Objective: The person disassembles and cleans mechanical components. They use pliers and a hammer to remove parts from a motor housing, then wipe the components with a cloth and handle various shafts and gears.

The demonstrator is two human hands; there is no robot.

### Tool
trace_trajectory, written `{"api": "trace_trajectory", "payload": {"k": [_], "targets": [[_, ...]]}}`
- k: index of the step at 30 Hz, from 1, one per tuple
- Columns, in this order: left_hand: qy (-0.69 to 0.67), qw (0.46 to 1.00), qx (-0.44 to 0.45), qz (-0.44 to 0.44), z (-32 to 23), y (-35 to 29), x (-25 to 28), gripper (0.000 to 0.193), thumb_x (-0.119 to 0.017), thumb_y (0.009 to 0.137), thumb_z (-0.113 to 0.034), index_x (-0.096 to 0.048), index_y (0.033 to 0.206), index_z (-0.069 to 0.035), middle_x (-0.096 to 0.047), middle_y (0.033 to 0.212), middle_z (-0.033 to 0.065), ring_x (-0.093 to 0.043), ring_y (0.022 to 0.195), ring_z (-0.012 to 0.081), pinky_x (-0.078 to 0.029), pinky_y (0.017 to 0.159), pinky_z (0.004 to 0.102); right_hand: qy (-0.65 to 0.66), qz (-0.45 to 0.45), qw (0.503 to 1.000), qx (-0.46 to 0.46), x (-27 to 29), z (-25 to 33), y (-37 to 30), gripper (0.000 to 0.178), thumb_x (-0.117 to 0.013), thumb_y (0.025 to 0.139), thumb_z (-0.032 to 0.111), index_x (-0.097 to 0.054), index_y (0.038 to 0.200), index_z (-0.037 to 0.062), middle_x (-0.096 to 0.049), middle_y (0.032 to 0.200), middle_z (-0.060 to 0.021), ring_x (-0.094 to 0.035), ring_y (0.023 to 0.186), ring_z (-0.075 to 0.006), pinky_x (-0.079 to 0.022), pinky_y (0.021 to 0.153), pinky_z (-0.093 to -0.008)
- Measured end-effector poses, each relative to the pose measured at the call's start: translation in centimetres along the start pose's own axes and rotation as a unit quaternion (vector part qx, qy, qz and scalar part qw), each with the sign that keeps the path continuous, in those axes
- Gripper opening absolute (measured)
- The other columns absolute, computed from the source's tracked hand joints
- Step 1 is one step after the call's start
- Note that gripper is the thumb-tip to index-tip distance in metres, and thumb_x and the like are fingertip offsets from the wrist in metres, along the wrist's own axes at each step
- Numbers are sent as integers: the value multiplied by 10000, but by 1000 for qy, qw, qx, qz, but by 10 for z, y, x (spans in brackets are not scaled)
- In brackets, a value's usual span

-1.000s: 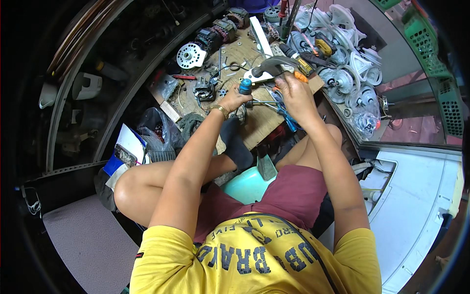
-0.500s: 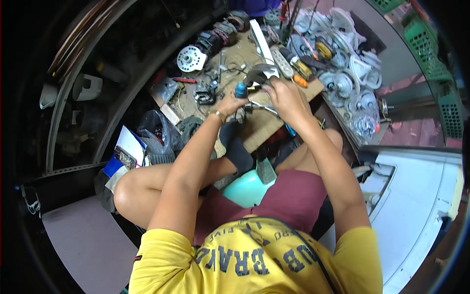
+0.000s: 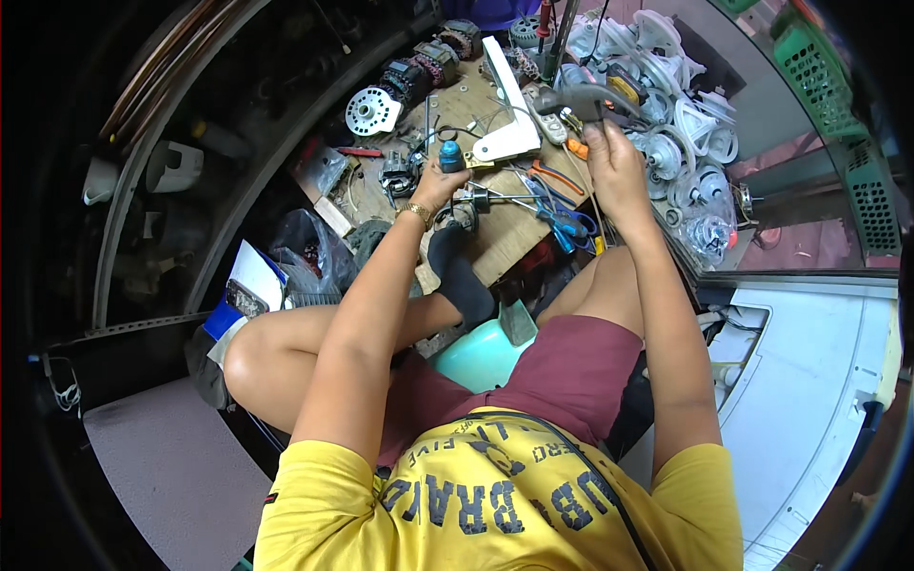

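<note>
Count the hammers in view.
1: the hammer in the person's right hand, to the right of the white bracket. Others may be hidden in the clutter.

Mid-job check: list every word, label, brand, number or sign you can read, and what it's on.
Yellow T-shirt: large dark lettering, smaller lettering above it; wording not copied here.
Hammer in the right hand: no readable text.
Blue-topped tool in the left hand: no readable text.

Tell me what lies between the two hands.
The head view shows orange-handled pliers and a metal shaft between the left hand and right hand; the white bracket lies slightly farther forward.
</note>
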State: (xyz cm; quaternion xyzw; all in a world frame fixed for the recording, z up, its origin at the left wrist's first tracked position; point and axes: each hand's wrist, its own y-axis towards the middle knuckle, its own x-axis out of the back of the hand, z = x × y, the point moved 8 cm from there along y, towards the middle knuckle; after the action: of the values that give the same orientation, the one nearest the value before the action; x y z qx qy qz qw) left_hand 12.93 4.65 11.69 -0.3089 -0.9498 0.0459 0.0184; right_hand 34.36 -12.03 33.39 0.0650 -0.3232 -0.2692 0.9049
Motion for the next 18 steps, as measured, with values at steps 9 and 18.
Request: {"api": "trace_trajectory", "payload": {"k": [9,18], "targets": [[-3,1000,3,-12,-6,-10,-11,120,-751,779,-91,-650,829,-49,-644,750,-30,-569,645,59,-465,610,238,-2,30,999,-26,-20,-14,-22,324,-524,993,306,-588,1029,-9,-610,810,-260,-594,827,-468,-452,691,-476],[0,1000,7,17,5,-5,-10,185,-765,774,-124,-639,887,-50,-647,823,-19,-583,728,78,-485,686,253,3,56,998,-25,-35,-10,-21,295,-540,984,271,-589,1002,-20,-620,818,-251,-604,825,-452,-455,707,-464]]}}
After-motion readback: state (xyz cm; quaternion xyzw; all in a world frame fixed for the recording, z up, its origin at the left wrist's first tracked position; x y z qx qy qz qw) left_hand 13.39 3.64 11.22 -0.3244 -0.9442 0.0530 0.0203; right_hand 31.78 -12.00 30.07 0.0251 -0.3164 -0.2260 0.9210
